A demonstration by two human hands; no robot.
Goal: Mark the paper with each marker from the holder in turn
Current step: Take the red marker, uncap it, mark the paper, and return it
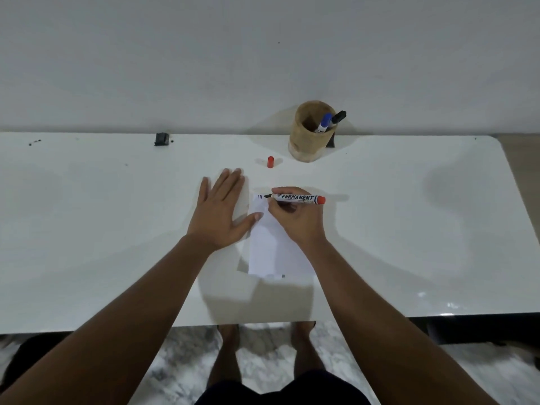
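Note:
A small white paper [270,249] lies on the white table [117,229] in front of me. My right hand [295,220] grips a red-ended permanent marker [295,197], uncapped, its tip at the paper's top left corner beside a short dark mark. My left hand [220,211] lies flat, fingers spread, with the thumb pressing the paper's left edge. The marker's red cap [271,161] rests on the table beyond the paper. A wooden holder [311,135] at the back holds a blue marker [324,123] and a black marker [339,116].
A small black object [162,139] sits at the table's back edge on the left, with a few dark specks near it. A white wall rises right behind the table. The table's front edge is close to my body.

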